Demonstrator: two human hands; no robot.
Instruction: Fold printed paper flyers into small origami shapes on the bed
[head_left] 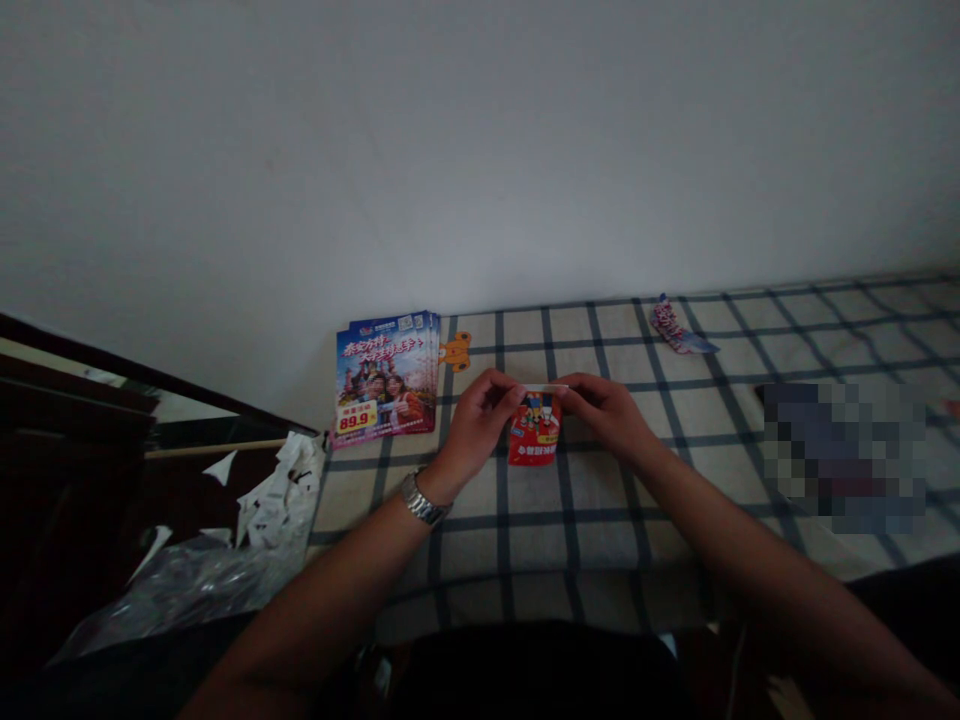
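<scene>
We pinch a small, flat, red printed piece (534, 442) by its top corners with left hand (484, 415) and right hand (602, 407), to the right of a glossy blue-and-pink flyer stack (386, 380). Just beside that stack lies an orange bear-shaped cutout (456, 352).

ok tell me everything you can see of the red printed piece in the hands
The red printed piece looks like thin paper or film, small and roughly rectangular, with cartoon figures, a yellow patch and pale lettering too small to read. A pale edge runs along its top. The left hand and right hand pinch its upper corners; it hangs over the checked cloth, contact unclear.
</scene>
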